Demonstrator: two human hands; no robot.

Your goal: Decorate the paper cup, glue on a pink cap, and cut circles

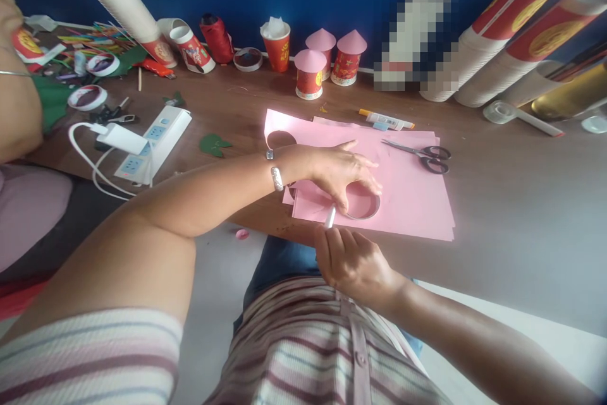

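Stacked sheets of pink paper [408, 196] lie near the table's front edge, with round holes cut at their left side. My left hand [344, 171] presses on a ring-shaped roll [374, 208] that lies flat on the top sheet, its fingers spread over the rim. A white pen [331, 217] is in my right hand [351, 259], fingers wrapped round it, its tip near the ring's left edge and my left thumb. Black-handled scissors [431, 157] rest on the paper at the right, and a marker [386, 119] lies just behind the sheets.
A power strip [156, 143] with white cables sits left. Three red cups with pink cone tops [310, 76] stand at the back, near a red cup [276, 48]. Tall cup stacks [512, 13] lean at the back right. Another person's arm [19, 95] is at the far left.
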